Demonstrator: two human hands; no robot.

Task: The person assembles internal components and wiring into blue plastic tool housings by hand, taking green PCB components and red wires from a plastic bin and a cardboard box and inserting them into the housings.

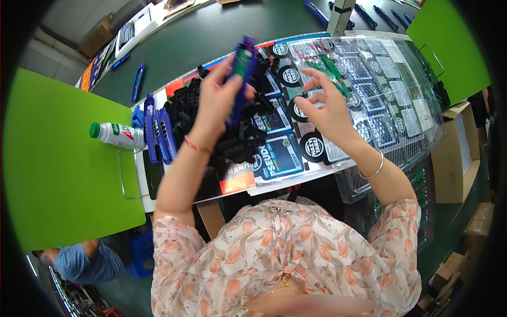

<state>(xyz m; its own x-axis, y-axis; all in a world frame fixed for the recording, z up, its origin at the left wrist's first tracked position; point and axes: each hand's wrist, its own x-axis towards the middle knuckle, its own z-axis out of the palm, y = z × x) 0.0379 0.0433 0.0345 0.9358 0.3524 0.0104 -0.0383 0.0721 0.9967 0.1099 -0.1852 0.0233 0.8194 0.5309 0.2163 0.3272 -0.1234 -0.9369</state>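
My left hand (214,100) grips a long blue plastic casing (238,108), raised and tilted over the work surface; a strip of green circuit board (242,64) shows inside it. The casing is slightly blurred. To its right, my right hand (330,113) hovers with thumb and fingers apart and nothing visible between them. Beneath and around my left hand lies a heap of small black plastic parts (186,103). Beyond my right hand, green circuit boards with thin red wires (331,67) rest on a clear plastic tray (404,92).
Several blue casings (168,134) lie at the left beside a white bottle with a green cap (117,134). More casings (365,16) are at the far right. Bright green panels (63,164) flank both sides. A cardboard box (455,158) stands right; another person's blue sleeve (87,262) shows lower left.
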